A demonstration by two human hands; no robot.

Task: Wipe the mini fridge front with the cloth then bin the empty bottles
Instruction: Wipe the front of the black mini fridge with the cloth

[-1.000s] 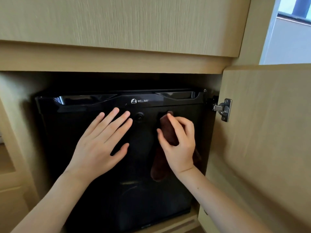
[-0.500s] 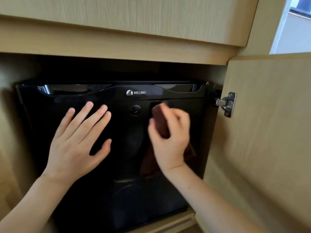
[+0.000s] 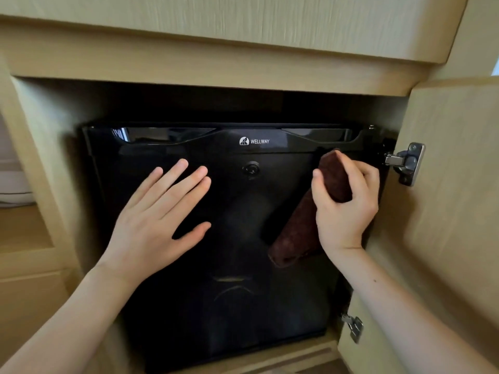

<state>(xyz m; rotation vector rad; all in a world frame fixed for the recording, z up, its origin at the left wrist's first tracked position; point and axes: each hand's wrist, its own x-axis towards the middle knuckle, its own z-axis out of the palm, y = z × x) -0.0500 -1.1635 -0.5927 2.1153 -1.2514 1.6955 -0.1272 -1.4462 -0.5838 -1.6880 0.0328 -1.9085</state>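
Observation:
A glossy black mini fridge (image 3: 237, 306) with a WELLWAY logo sits inside a light wooden cabinet recess. My left hand (image 3: 159, 220) lies flat on the fridge door, left of centre, fingers spread. My right hand (image 3: 345, 206) grips a folded dark brown cloth (image 3: 299, 233) and presses it against the upper right of the door. The cloth's lower end hangs below my palm. No bottles are in view.
The cabinet door (image 3: 445, 211) stands open at the right, with a metal hinge (image 3: 406, 163) near my right hand and a second hinge (image 3: 352, 326) lower down. A wooden drawer front (image 3: 243, 28) runs overhead. Shelves and a white object (image 3: 13, 184) show at the far left.
My right hand has slid the cloth rightward, towards the fridge's upper right corner. My left hand stays flat on the door. The camera view has shifted downward and right.

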